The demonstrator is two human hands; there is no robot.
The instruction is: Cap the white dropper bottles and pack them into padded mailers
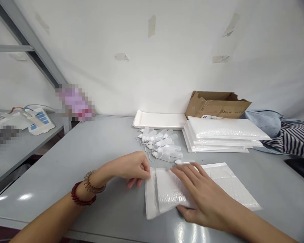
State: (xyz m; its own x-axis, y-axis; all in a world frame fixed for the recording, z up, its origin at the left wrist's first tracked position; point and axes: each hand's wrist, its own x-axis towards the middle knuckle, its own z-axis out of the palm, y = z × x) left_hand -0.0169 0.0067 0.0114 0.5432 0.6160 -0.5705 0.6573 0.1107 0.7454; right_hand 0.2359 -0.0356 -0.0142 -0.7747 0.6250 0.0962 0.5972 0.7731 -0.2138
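A white bubble mailer lies on the grey table in front of me, one layer over another at its left end. My left hand has its fingers curled, with thumb and forefinger pinched at the mailer's left edge. Across the top spreads my right hand, its fingers over the mailer and its thumb at the near edge. Just beyond the fingers lies a small white squeeze bottle, partly hidden. Several similar translucent bottles with tethered caps are heaped farther back.
Stacked white bubble mailers lie at back right, before an open cardboard box. Flat white mailers rest by the wall. Striped cloth and a black object are at right. A white-and-blue device stands on the left table.
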